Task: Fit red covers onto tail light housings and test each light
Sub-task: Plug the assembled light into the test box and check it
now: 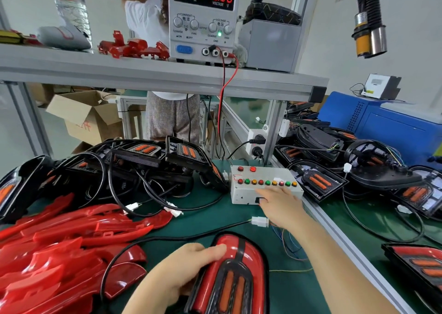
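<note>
A tail light with its red cover fitted lies on the green mat at the front centre, unlit. My left hand grips its left edge, thumb on the red cover. Its black cable runs to a white connector beside my right hand. My right hand rests on the front of the grey test box, fingers at a black switch on its lower edge. The box carries a row of red, green and yellow buttons. Loose red covers are heaped at the left.
Black housings with orange inserts and cables are piled behind the covers; more housings lie on the right bench. The power supply on the shelf reads 0.000 A, 12.00 V. A person stands behind the bench. A blue machine sits far right.
</note>
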